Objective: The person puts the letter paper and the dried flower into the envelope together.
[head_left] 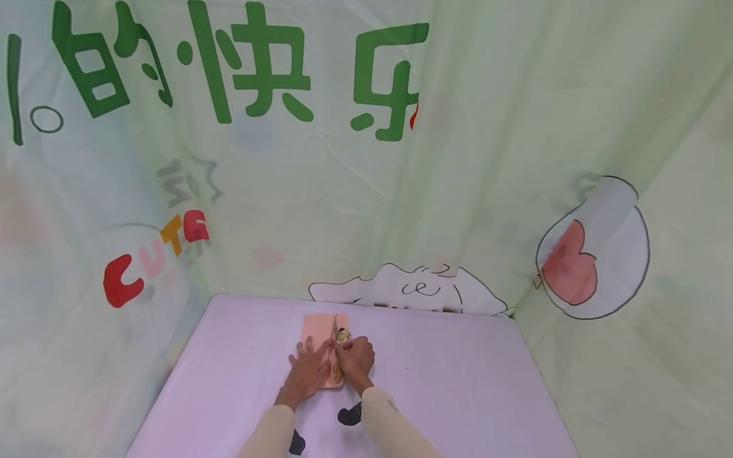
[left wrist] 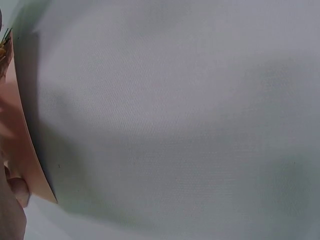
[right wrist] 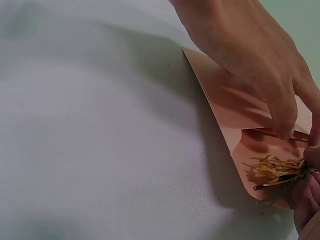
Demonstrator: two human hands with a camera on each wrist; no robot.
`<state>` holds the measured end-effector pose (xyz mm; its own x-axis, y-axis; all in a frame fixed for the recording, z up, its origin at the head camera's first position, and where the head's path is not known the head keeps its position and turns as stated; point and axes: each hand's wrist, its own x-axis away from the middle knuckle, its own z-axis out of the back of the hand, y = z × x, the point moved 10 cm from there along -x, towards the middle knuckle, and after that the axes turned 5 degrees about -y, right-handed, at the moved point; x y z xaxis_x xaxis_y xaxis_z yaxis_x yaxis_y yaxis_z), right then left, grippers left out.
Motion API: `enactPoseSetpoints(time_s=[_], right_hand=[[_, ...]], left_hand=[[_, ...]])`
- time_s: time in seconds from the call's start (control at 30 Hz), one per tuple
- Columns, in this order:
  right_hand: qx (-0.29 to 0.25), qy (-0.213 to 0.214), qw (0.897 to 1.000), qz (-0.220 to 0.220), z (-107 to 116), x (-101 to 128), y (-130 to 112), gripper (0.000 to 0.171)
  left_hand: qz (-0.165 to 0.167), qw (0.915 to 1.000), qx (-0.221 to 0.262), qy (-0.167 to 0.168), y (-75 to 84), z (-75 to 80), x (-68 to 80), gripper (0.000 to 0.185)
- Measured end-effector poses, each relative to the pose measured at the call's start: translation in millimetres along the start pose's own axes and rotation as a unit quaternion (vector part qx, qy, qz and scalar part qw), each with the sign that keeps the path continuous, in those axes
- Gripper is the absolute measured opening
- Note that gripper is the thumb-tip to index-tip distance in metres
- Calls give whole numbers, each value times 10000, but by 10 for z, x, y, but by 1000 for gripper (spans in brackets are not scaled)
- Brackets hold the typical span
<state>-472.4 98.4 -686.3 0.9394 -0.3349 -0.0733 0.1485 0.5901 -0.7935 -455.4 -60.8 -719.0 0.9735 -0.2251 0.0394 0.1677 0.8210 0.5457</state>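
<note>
Best done slowly: keep the pink paper sheet (head_left: 322, 331) pinned flat while the bundle is set along its middle, so the sheet does not skate on the smooth lilac tablecloth (head_left: 458, 369). Worth keeping the pressing fingers clear of the fold line, and the stems parallel to the long edge.

Left hand (head_left: 308, 372): spread open, fingers straight and laid flat on the near left part of the sheet, pressing it down. Seen from the right wrist camera with fingertips (right wrist: 282, 125) on a folded flap of the same sheet (right wrist: 235, 112). Nothing gripped. From the left wrist camera, only the sheet's edge (left wrist: 30, 150) against the cloth.

Just right of that hand, touching the sheet: right hand (head_left: 356, 359), fingers curled, pinching a small bundle of dried straw-coloured stems (head_left: 342, 337) with a red speck at its top. Bundle lying over the sheet's right half, its cut ends (right wrist: 275, 167) splayed beyond the fingers. Closed firmly round the stems, thumb side hidden.
</note>
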Motion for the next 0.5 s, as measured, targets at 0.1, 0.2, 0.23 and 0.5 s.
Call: enactPoseSetpoints(time_s=[0.1, 0.2, 0.23, 0.5], right_hand=[[-27, -16, 10000, 3, -23, -5, 13, 21], [38, -8, 10000, -6, -56, -23, 36, 23], [88, 55, 9999, 118, -95, -45, 66, 22], [-203, 5, 9995, 261, -296, -160, 207, 23]], left_hand=[[-4, 10000, -20, -29, -13, -13, 1, 51], [-45, 9999, -116, -17, -18, -23, 0, 52], [-60, 9999, -128, 9, -20, -24, -1, 51], [-100, 9997, -231, 11, -34, -17, -20, 51]])
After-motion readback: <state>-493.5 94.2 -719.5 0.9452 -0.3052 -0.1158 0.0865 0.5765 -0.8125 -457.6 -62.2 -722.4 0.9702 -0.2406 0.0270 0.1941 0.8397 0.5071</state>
